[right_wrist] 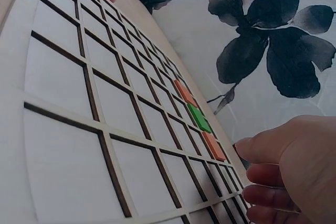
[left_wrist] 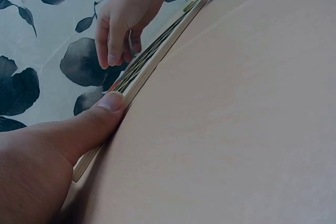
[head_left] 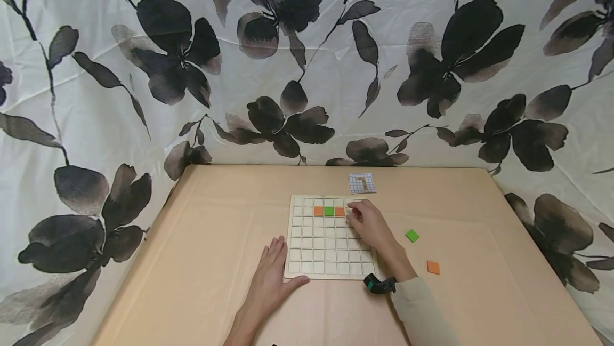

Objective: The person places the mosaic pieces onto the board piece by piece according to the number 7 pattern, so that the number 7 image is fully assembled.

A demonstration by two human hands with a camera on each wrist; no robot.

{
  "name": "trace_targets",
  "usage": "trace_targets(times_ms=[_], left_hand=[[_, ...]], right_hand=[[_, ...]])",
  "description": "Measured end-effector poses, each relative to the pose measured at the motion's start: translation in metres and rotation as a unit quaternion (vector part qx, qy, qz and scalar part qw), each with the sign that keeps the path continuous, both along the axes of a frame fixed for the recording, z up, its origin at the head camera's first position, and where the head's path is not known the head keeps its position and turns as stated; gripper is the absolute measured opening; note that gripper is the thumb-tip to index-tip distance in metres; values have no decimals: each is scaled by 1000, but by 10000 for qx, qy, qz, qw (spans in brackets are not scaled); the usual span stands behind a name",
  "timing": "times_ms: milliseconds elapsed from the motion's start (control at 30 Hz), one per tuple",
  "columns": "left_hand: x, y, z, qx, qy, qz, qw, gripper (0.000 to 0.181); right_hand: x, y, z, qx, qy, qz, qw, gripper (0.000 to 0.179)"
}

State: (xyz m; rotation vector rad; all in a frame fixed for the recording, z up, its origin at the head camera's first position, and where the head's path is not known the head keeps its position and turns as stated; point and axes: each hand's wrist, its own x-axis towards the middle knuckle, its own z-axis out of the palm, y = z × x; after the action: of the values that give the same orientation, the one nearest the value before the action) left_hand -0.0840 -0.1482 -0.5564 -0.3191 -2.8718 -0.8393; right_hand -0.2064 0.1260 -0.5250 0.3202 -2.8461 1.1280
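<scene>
A white grid board (head_left: 301, 258) with pale wooden dividers lies on the table. Near its top, an orange tile (head_left: 318, 211), a green tile (head_left: 329, 211) and another orange tile (head_left: 339, 211) sit side by side in cells. My left hand (head_left: 271, 274) rests along the board's lower left, fingers extended, thumb on the near edge. Over the upper right cells is my right hand (head_left: 368, 223), fingers bent downward, just right of the three tiles. In the right wrist view, the right hand's thumb (right_wrist: 262, 148) is beside its curled fingers; whether they hold a tile is hidden.
A small card (head_left: 362, 183) with a printed grid pattern lies beyond the board. Right of the right hand are a loose green tile (head_left: 412, 235) and a loose orange tile (head_left: 433, 267). Floral cloth (head_left: 230, 79) hangs behind the wooden table (head_left: 206, 228).
</scene>
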Motion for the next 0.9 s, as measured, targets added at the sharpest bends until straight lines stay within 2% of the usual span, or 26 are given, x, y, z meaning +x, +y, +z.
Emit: trace_targets(times_ms=[300,533,900], left_hand=[[0,0,1,29,109,33,9999,104],[1,0,0,48,-74,32,10000,103],[0,0,-2,58,-19,4,10000,103]], right_hand=[[8,13,4,149,60,-203,9997,35],[14,26,5,243,81,-332,9991,38],[21,41,9,373,191,-534,9977,39]])
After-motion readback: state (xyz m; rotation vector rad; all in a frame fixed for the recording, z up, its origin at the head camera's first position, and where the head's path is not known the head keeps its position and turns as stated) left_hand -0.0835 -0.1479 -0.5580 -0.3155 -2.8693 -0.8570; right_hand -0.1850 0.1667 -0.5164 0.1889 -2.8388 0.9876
